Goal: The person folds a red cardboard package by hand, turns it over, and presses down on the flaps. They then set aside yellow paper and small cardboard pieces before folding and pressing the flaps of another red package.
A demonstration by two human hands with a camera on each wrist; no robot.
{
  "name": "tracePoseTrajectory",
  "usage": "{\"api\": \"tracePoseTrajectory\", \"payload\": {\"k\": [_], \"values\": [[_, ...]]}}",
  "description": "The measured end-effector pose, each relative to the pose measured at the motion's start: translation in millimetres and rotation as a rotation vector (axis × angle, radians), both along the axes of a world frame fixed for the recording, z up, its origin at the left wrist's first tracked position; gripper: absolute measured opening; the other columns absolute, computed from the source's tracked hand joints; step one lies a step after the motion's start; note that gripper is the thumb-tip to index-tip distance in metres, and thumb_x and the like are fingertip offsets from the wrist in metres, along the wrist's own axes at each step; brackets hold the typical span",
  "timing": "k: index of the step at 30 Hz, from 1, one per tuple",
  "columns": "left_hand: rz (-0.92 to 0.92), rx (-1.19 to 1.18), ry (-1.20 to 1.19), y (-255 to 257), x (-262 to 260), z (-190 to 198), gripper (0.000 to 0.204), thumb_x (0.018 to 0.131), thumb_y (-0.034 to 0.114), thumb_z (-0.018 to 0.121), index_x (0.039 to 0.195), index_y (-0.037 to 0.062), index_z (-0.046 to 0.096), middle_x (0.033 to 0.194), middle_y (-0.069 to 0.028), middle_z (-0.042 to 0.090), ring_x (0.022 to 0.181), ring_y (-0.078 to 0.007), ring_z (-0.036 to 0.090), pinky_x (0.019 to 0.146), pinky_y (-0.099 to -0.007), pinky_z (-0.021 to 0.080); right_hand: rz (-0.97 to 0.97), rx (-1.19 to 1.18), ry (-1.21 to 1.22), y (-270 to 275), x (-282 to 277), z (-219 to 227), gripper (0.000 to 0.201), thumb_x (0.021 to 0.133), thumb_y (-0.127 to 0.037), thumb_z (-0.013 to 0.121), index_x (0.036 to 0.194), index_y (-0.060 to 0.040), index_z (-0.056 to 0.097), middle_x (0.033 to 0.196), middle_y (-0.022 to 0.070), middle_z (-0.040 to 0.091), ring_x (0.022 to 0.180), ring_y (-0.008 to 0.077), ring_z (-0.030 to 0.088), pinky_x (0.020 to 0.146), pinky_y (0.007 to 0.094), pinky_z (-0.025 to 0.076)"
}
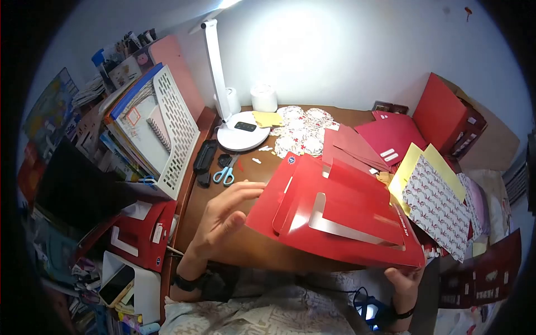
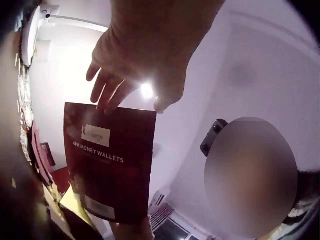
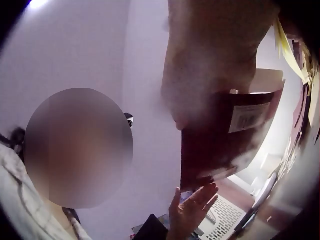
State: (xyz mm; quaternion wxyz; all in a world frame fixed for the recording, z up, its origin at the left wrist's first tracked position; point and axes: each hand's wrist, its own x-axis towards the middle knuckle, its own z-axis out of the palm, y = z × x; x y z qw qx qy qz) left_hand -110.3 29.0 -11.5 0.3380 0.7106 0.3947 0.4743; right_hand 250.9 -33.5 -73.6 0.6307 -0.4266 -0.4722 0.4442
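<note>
A red cardboard packet [image 1: 346, 215] is held up over the front of the desk. Its face has L-shaped cut-outs, and its other side reads "MONEY WALLETS" in the left wrist view, above a pale barcode label [image 2: 99, 207]. My right hand [image 1: 405, 279] pinches the packet's lower right corner, thumb on the near side. At the opposite end, my left hand [image 1: 223, 215] has its fingers spread loosely, fingertips right at the packet's left edge. From the right wrist view, the left palm [image 3: 187, 215] faces the packet's end.
Scissors [image 1: 224, 174] and a black case [image 1: 205, 162] lie left, near a white lamp [image 1: 243, 137]. Patterned paper cutouts [image 1: 304, 125] are behind. Red envelopes [image 1: 393, 137], yellow sheets [image 1: 406, 173] and patterned paper [image 1: 438, 206] pile up right. A white file holder [image 1: 176, 131] stands left.
</note>
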Motion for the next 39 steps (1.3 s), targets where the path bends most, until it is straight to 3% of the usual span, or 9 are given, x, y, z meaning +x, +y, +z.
{"api": "tracePoseTrajectory", "payload": {"k": [8, 15, 17, 24, 28, 30, 34, 36, 39], "values": [[-0.04, 0.197, 0.242, 0.5, -7.5, 14.5, 0.058, 0.088, 0.05, 0.063, 0.113, -0.0013, 0.063, 0.123, -0.0174, 0.06, 0.119, -0.0312, 0.056, 0.112, -0.0483, 0.028, 0.155, -0.043, -0.038, 5.0, 3.9, 13.4, 0.061, 0.066, -0.016, 0.09, 0.116, 0.0048, 0.061, 0.107, 0.013, 0.07, 0.099, 0.0194, 0.065, 0.09, 0.0355, 0.049], [-0.703, 0.022, 0.254, 9.5, -2.8, -0.3, 0.079, 0.082, 0.056, 0.07, 0.132, -0.0031, 0.053, 0.141, -0.0238, 0.047, 0.132, -0.0387, 0.045, 0.11, -0.0457, 0.033, 0.229, -0.147, -0.15, 3.0, 5.4, 18.4, 0.078, 0.062, -0.017, 0.089, 0.128, -0.0044, 0.051, 0.117, 0.0091, 0.064, 0.106, 0.0199, 0.06, 0.093, 0.0353, 0.047], [-0.971, -0.094, 0.184, 9.4, 1.4, -4.0, 0.094, 0.08, 0.057, 0.073, 0.14, -0.0089, 0.043, 0.151, -0.0302, 0.032, 0.141, -0.0437, 0.032, 0.115, -0.0487, 0.021, 0.154, -0.23, 0.022, 2.5, -12.5, 40.8, 0.074, 0.061, -0.013, 0.087, 0.125, -0.0023, 0.053, 0.113, 0.0093, 0.066, 0.105, 0.0195, 0.061, 0.094, 0.0346, 0.046], [-1.316, -0.213, 0.221, 0.3, 14.4, -13.0, 0.11, 0.078, 0.052, 0.077, 0.146, -0.0144, 0.023, 0.158, -0.0302, 0.012, 0.148, -0.0401, 0.01, 0.117, -0.0473, 0.013, 0.298, -0.126, 0.008, 15.5, 2.9, 20.1, 0.069, 0.062, -0.026, 0.086, 0.118, 0.0008, 0.057, 0.104, 0.0077, 0.068, 0.098, 0.0178, 0.063, 0.093, 0.0321, 0.046], [-1.169, -0.087, 0.209, -4.6, 19.1, -16.2, 0.105, 0.079, 0.052, 0.076, 0.146, -0.0112, 0.027, 0.157, -0.0292, 0.017, 0.148, -0.0389, 0.012, 0.117, -0.0472, 0.015, 0.332, -0.092, 0.094, 23.3, 9.1, 17.7, 0.067, 0.066, -0.009, 0.086, 0.122, 0.009, 0.056, 0.112, 0.0136, 0.068, 0.102, 0.0161, 0.062, 0.093, 0.0323, 0.046], [-1.169, -0.111, 0.197, -0.5, 20.5, -13.6, 0.104, 0.079, 0.053, 0.075, 0.146, -0.0104, 0.028, 0.156, -0.0285, 0.019, 0.147, -0.0388, 0.013, 0.116, -0.0468, 0.016, 0.321, 0.032, 0.028, 32.6, 17.2, 7.0, 0.063, 0.072, -0.023, 0.086, 0.118, 0.0091, 0.058, 0.11, 0.013, 0.068, 0.099, 0.0153, 0.062, 0.089, 0.0297, 0.047], [-1.1, -0.064, 0.225, 1.5, 17.6, -12.0, 0.1, 0.081, 0.055, 0.073, 0.145, -0.0097, 0.032, 0.156, -0.0266, 0.023, 0.145, -0.0393, 0.02, 0.115, -0.0468, 0.019, 0.072, 0.196, -0.216, 41.0, 24.8, 7.3, 0.063, 0.085, -0.051, 0.071, 0.107, 0.0072, 0.062, 0.093, 0.0099, 0.066, 0.082, 0.0157, 0.06, 0.075, 0.0265, 0.045], [-1.078, -0.045, 0.259, 0.2, 23.4, -4.4, 0.095, 0.082, 0.054, 0.072, 0.142, -0.0087, 0.034, 0.153, -0.0279, 0.027, 0.141, -0.0404, 0.027, 0.113, -0.0444, 0.026, -0.441, 0.49, -0.493, 36.3, 16.9, 10.5, 0.052, 0.088, -0.05, 0.069, 0.093, 0.0016, 0.061, 0.084, 0.0084, 0.061, 0.075, 0.0183, 0.056, 0.068, 0.0284, 0.043], [-0.989, 0.032, 0.382, -6.8, 38.9, 3.9, 0.087, 0.084, 0.055, 0.069, 0.138, -0.0073, 0.04, 0.147, -0.0286, 0.034, 0.133, -0.0425, 0.037, 0.108, -0.0429, 0.035, -0.286, 0.795, -0.86, 14.9, -7.7, 45.5, 0.034, 0.088, -0.043, 0.07, 0.091, -0.0092, 0.066, 0.089, 0.0054, 0.064, 0.08, 0.0225, 0.059, 0.068, 0.036, 0.048]]}}
